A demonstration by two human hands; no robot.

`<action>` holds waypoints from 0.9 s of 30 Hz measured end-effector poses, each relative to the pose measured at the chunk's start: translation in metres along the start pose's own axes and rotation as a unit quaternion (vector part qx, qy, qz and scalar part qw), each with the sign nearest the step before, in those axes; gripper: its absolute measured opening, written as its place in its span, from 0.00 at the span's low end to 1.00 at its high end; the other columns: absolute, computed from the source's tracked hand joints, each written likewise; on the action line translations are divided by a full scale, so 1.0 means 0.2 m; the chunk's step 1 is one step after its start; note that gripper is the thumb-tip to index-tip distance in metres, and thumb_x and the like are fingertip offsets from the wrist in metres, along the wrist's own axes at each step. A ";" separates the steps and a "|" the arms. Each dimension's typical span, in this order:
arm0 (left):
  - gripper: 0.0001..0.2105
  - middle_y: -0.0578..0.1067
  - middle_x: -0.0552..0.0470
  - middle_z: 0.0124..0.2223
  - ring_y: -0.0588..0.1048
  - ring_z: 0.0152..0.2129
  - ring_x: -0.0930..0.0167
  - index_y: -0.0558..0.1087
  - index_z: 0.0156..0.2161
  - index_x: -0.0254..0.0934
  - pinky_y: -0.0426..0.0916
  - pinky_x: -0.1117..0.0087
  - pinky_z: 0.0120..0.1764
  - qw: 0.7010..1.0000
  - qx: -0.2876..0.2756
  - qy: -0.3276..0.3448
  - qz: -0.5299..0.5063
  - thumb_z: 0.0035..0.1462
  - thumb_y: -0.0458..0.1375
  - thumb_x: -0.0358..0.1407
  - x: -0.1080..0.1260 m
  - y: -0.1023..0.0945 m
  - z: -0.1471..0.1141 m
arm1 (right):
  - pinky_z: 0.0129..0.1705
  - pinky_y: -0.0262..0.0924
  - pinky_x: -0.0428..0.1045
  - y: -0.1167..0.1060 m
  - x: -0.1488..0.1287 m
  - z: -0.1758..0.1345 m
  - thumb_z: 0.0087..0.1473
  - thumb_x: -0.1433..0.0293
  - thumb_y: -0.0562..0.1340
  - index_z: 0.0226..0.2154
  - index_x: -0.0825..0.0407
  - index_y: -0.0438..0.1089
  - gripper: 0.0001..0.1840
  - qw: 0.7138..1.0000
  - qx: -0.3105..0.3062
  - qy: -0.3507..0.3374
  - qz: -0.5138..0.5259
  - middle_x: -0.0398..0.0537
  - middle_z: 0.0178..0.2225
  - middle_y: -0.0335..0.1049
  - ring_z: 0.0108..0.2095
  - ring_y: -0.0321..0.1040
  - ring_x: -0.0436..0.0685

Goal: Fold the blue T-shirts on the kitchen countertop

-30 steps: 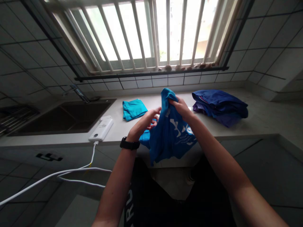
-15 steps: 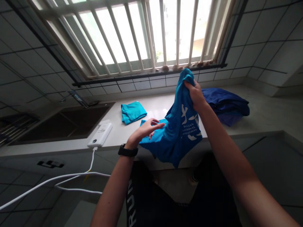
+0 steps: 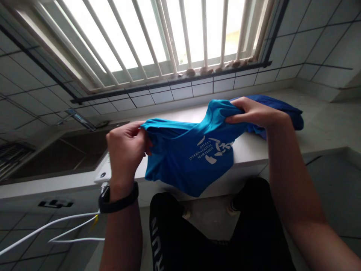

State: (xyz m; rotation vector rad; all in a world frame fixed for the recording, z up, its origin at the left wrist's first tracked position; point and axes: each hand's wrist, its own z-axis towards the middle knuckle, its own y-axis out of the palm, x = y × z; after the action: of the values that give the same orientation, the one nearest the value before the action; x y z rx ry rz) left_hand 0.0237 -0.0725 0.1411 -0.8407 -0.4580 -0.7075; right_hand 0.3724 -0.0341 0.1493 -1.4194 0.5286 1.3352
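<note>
Now my left hand (image 3: pixel 125 150) and right hand (image 3: pixel 251 112) each pinch an edge of the blue shirt (image 3: pixel 191 150), stretched between them above the counter (image 3: pixel 254 148).

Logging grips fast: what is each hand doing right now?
Left hand: closed on one edge of the blue marathon T-shirt.
Right hand: closed on the shirt's other edge.

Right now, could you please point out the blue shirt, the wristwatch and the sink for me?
blue shirt (image 3: pixel 194 158): head view, on the front panel by the white print.
wristwatch (image 3: pixel 118 201): head view, on the black band at the left wrist.
sink (image 3: pixel 56 160): head view, on the dark basin wall.
</note>
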 end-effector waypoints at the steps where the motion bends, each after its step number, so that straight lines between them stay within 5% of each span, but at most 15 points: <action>1: 0.11 0.71 0.59 0.18 0.69 0.11 0.75 0.77 0.32 0.38 0.60 0.77 0.15 1.000 0.010 0.008 -0.004 0.63 0.58 0.40 0.03 -0.01 0.01 | 0.31 0.71 0.47 0.00 -0.03 -0.01 0.45 0.61 0.76 0.29 0.52 0.76 0.14 0.999 -0.037 0.023 -0.019 0.43 0.27 0.74 0.31 0.73 0.55; 6: 0.15 0.70 0.59 0.17 0.73 0.12 0.70 0.68 0.33 0.41 0.66 0.76 0.16 0.987 -0.086 -0.099 -0.098 0.68 0.54 0.48 0.02 0.10 0.09 | 0.38 0.75 0.48 0.02 -0.11 -0.05 0.48 0.64 0.75 0.29 0.50 0.77 0.10 0.988 -0.098 0.117 -0.021 0.42 0.27 0.76 0.34 0.78 0.57; 9: 0.14 0.71 0.59 0.18 0.75 0.15 0.70 0.70 0.36 0.42 0.70 0.75 0.18 0.971 -0.102 -0.096 -0.192 0.66 0.56 0.51 0.02 0.10 0.08 | 0.40 0.76 0.50 0.03 -0.10 -0.10 0.57 0.62 0.69 0.32 0.49 0.76 0.08 0.993 0.002 0.083 0.085 0.41 0.29 0.79 0.35 0.79 0.56; 13: 0.12 0.63 0.62 0.15 0.67 0.10 0.75 0.68 0.31 0.43 0.65 0.77 0.15 0.961 -0.049 -0.067 -0.264 0.66 0.56 0.44 0.14 0.00 0.09 | 0.43 0.75 0.44 0.04 -0.05 -0.10 0.69 0.56 0.54 0.31 0.47 0.75 0.21 0.970 0.216 -0.048 0.099 0.39 0.29 0.79 0.40 0.79 0.52; 17: 0.11 0.61 0.63 0.14 0.68 0.10 0.76 0.62 0.31 0.41 0.65 0.79 0.18 0.953 0.044 -0.105 -0.280 0.67 0.49 0.35 0.18 0.03 0.20 | 0.41 0.76 0.46 0.10 -0.02 0.04 0.70 0.62 0.54 0.34 0.52 0.75 0.19 0.975 0.203 0.010 0.088 0.41 0.26 0.77 0.33 0.77 0.52; 23: 0.10 0.77 0.54 0.26 0.82 0.28 0.69 0.69 0.40 0.39 0.78 0.70 0.35 0.964 -0.010 -0.159 -0.214 0.69 0.49 0.40 -0.05 0.24 0.30 | 0.44 0.76 0.51 0.14 0.17 0.21 0.64 0.68 0.58 0.38 0.51 0.71 0.07 0.930 0.245 0.092 0.258 0.45 0.32 0.77 0.30 0.75 0.53; 27: 0.15 0.83 0.44 0.45 0.82 0.46 0.66 0.72 0.50 0.36 0.77 0.66 0.49 0.977 -0.079 -0.126 -0.150 0.70 0.47 0.41 -0.23 0.42 0.28 | 0.53 0.72 0.56 0.14 0.36 0.29 0.63 0.69 0.56 0.55 0.55 0.68 0.19 0.920 0.360 0.140 0.061 0.56 0.49 0.78 0.47 0.77 0.61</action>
State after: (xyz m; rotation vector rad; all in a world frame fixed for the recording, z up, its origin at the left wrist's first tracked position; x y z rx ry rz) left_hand 0.0475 0.0282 0.1037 -1.0295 -0.7743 -0.9291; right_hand 0.3440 0.0316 0.0849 -0.9595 1.1793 0.8779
